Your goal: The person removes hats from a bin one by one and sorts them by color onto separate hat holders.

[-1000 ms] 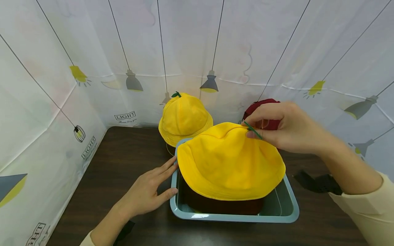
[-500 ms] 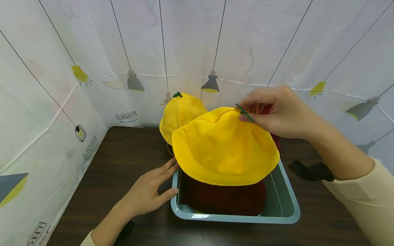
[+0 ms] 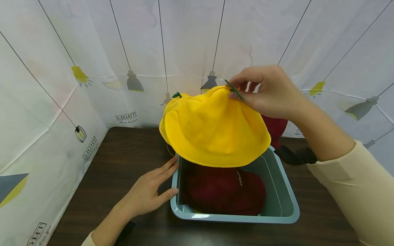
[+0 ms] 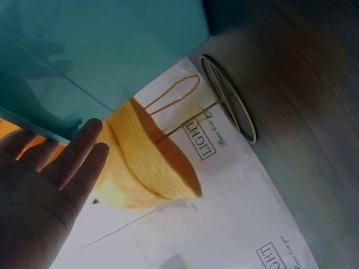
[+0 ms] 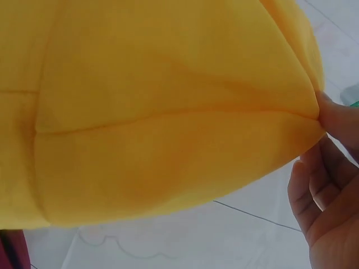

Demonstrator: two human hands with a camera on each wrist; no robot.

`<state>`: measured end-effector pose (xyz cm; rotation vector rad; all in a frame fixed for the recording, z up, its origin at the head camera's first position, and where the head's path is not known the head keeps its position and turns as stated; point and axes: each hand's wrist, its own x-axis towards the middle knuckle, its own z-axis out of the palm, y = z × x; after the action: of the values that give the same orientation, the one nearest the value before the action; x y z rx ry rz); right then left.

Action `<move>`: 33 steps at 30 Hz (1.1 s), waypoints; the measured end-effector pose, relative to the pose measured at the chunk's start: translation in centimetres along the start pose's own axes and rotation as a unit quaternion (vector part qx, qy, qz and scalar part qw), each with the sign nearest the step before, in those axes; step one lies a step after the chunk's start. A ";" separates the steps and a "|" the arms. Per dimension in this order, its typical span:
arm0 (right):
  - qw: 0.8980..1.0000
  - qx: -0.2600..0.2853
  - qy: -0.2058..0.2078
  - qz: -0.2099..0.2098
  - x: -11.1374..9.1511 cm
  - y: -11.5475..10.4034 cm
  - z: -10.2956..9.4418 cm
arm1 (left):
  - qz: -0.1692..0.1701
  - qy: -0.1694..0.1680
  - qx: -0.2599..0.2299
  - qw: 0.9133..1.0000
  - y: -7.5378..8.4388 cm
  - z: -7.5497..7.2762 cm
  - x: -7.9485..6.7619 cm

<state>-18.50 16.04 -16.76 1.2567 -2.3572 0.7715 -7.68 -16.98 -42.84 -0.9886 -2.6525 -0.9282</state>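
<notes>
My right hand (image 3: 264, 90) pinches the top of a yellow bucket hat (image 3: 217, 128) beside its green stem and holds it up over the blue-grey plastic basin (image 3: 284, 191). In the right wrist view the yellow cloth (image 5: 168, 145) hangs from thumb and fingertips. Inside the basin lies a dark red cap (image 3: 224, 194) with pale lettering. My left hand (image 3: 150, 189) rests its straight fingertips on the basin's left rim. Close to that hand in the left wrist view, a second yellow hat (image 4: 137, 162) sits on a wire stand (image 4: 230, 101).
Partly hidden by the held hat, the second yellow hat with a green leaf (image 3: 176, 95) stands behind the basin. Another dark red cap (image 3: 275, 128) is at the back right, behind my right arm. A white printed curtain (image 3: 191, 41) closes off the brown table's (image 3: 135, 147) back and left.
My right hand has lifted the yellow bucket hat up and to the left, out of the basin. More of the dark red cap inside now shows. The left hand has stayed on the rim.
</notes>
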 end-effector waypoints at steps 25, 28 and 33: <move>0.993 -0.043 0.046 0.096 6.5 2.4 1.6 | -0.012 0.000 -0.011 1.000 0.2 0.1 -0.1; 0.992 -0.036 0.047 0.109 7.2 2.8 2.2 | -0.014 0.000 -0.014 1.000 0.2 0.0 -0.1; 0.991 -0.039 0.049 0.117 8.2 3.7 3.6 | -0.010 0.000 -0.012 1.000 0.2 0.0 -0.1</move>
<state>-26.20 10.20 -16.27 0.9005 -2.4556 0.7831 -7.47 -16.93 -42.81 -0.9684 -2.6620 -0.9656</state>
